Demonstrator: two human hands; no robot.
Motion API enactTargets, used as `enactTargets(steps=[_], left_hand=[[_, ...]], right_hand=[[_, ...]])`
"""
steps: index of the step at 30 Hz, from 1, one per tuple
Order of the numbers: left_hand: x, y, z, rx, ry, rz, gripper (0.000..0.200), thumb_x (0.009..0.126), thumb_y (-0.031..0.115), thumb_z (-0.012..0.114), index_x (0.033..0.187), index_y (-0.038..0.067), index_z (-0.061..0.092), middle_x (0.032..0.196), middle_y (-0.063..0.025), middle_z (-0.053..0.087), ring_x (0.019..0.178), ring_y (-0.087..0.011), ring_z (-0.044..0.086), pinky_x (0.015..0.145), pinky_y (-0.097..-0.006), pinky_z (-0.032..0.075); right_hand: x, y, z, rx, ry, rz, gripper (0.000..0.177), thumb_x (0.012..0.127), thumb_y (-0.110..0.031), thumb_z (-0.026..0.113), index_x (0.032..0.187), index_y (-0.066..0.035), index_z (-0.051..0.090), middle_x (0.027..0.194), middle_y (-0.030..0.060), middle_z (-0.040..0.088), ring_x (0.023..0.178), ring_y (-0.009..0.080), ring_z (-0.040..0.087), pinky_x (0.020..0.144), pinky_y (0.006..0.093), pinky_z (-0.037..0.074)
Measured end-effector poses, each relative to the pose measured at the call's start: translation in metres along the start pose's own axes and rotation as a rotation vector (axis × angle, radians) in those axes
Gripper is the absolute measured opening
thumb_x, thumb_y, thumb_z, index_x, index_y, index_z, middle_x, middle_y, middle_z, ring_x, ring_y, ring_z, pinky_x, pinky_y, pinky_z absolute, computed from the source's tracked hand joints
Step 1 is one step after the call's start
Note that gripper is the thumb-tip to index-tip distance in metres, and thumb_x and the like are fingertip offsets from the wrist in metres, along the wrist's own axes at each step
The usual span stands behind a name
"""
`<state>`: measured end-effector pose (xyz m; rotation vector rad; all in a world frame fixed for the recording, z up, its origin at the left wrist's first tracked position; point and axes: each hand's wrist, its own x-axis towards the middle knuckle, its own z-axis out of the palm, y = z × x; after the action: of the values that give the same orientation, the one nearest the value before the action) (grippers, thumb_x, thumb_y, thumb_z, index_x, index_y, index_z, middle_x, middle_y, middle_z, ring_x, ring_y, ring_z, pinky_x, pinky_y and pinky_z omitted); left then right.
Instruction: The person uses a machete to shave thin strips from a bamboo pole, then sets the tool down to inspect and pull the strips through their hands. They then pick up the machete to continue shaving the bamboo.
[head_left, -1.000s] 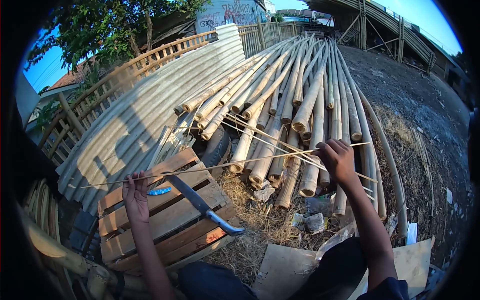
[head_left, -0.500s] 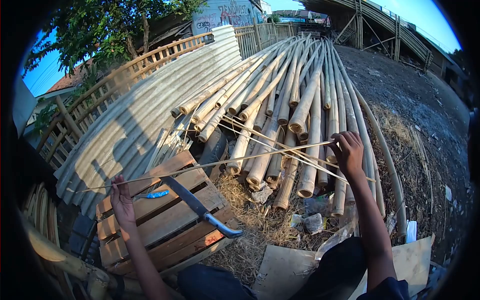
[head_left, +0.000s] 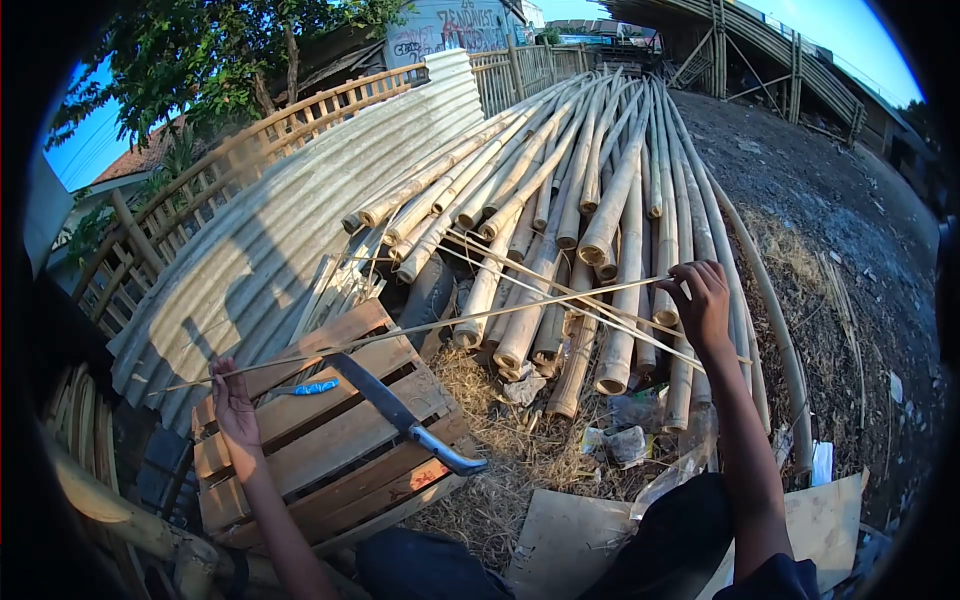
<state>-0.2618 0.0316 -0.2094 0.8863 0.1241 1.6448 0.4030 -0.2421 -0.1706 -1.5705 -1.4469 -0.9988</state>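
A long thin bamboo strip (head_left: 450,322) stretches across the view between my two hands. My right hand (head_left: 702,305) pinches its right end between thumb and fingertips, raised in front of the bamboo poles. Near the strip's other end, my left hand (head_left: 236,405) has it loosely between thumb and fingers, and the tip sticks out past the hand. Below the strip is a slatted wooden crate (head_left: 330,455). A machete (head_left: 385,405) with a blue-grey handle lies across the slats, beside a small knife with a blue handle (head_left: 315,387).
A large pile of bamboo poles (head_left: 610,230) fans out ahead, with several loose thin strips (head_left: 590,305) across its near ends. Corrugated sheeting (head_left: 300,240) and a bamboo fence (head_left: 270,140) stand at left. Flat board (head_left: 560,535) lies by my legs.
My left hand has slid a little outward and left along the strip, its fingers loosening slightly. My right hand has barely moved. The tools on the crate stay put.
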Motion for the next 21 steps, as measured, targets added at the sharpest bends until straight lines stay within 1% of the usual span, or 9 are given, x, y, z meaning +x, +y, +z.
enactTargets(steps=[3,7,13,15,21], left_hand=[[-0.002,-0.001,0.003,0.002,0.035,0.007,0.033,0.1,0.007,0.048,0.13,-0.004,0.048,0.136,-0.0184,0.052,0.132,-0.0275,0.046,0.112,-0.0381,0.042],[-0.002,-0.003,-0.002,-0.008,0.022,0.004,0.032,0.1,0.007,0.049,0.13,-0.004,0.049,0.136,-0.0181,0.052,0.132,-0.0273,0.046,0.112,-0.038,0.042],[-0.001,0.0,-0.006,0.008,-0.026,-0.003,0.032,0.099,0.008,0.049,0.129,-0.003,0.05,0.135,-0.0169,0.054,0.131,-0.0263,0.046,0.112,-0.0376,0.042],[-0.001,0.001,-0.009,-0.016,-0.09,-0.03,0.032,0.099,0.008,0.049,0.129,-0.003,0.05,0.135,-0.0162,0.054,0.131,-0.0256,0.047,0.113,-0.0372,0.041],[-0.001,0.003,-0.013,0.01,-0.008,-0.017,0.033,0.099,0.009,0.05,0.13,-0.002,0.049,0.136,-0.0156,0.052,0.131,-0.0244,0.047,0.113,-0.0361,0.041]], right_hand=[[-0.002,0.0,0.001,0.021,-0.016,0.0,0.019,0.075,-0.016,0.076,0.084,-0.007,0.061,0.077,0.0058,0.063,0.077,0.0253,0.061,0.08,0.0392,0.045],[-0.003,0.003,0.003,0.004,-0.028,-0.016,0.019,0.074,-0.011,0.075,0.086,-0.006,0.061,0.078,0.0063,0.062,0.078,0.0255,0.061,0.081,0.0396,0.046],[-0.002,0.001,0.0,0.015,-0.056,-0.005,0.019,0.074,-0.012,0.075,0.086,-0.006,0.061,0.079,0.0058,0.062,0.079,0.0254,0.061,0.08,0.0394,0.046],[-0.002,0.0,0.0,0.032,-0.062,-0.008,0.02,0.073,-0.012,0.076,0.085,-0.006,0.061,0.079,0.0058,0.062,0.079,0.0254,0.061,0.079,0.039,0.046],[-0.005,0.005,0.003,0.114,-0.097,-0.039,0.021,0.073,-0.012,0.076,0.082,-0.005,0.059,0.078,0.0073,0.06,0.078,0.0262,0.06,0.077,0.0386,0.045]])
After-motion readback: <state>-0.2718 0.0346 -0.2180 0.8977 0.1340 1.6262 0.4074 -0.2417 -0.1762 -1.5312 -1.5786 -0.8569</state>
